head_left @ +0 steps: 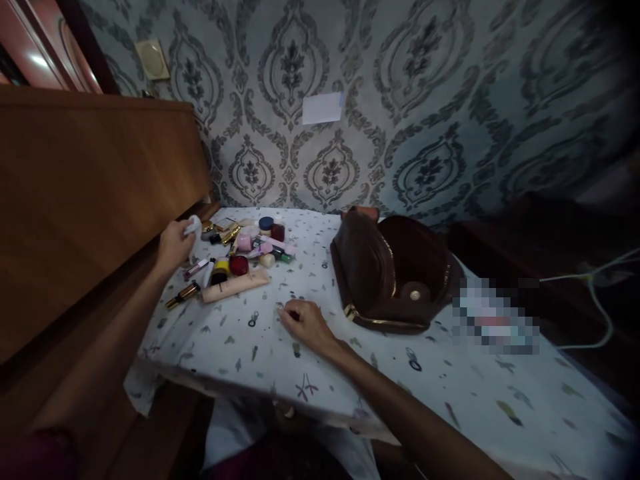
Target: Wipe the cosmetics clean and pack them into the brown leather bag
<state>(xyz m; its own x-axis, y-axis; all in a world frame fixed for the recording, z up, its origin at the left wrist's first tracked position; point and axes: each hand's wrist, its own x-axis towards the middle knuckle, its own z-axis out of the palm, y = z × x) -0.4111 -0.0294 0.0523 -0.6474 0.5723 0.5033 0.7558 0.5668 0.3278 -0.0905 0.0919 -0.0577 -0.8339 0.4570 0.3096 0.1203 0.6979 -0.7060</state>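
Note:
My left hand [175, 245] is at the far left of the table, its fingers closed on a small white crumpled item [193, 225], perhaps tissue. Just right of it lies a group of cosmetics: a blue-lidded jar [266, 225], a pink jar [244, 241], a red jar [239, 265], a beige tube [236, 286] and a gold-and-black tube [183, 295]. My right hand [306, 323] rests on the cloth near the middle, fingers curled together; whatever they may hold is too small to name. To its right, a brown bag [365, 267] stands unzipped.
A patterned white cloth [240, 347] covers the table. Along the left edge stands a wooden cabinet [100, 200]. Behind is a papered wall with a white card [323, 109]. A blurred-out item [495, 321] and a white cable [607, 313] are at the right.

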